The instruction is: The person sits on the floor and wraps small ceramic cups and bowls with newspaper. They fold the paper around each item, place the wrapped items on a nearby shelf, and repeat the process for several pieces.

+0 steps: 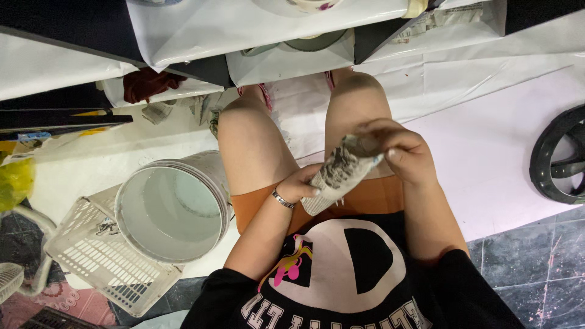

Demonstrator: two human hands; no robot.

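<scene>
Floor seat; both hands (359, 161) curled round newspaper bundle (338, 173) over lap.

We seem to be in a small home workshop — paper-covered shelves (256, 30), a white bucket (173, 204) and plastic basket (97, 256) on the tiled floor (536, 262).

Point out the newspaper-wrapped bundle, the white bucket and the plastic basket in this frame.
newspaper-wrapped bundle (338, 176), head view, on the middle of the printed wrapping between the two hands.
white bucket (173, 210), head view, on its inner wall.
plastic basket (97, 262), head view, on its slotted side wall.
</scene>
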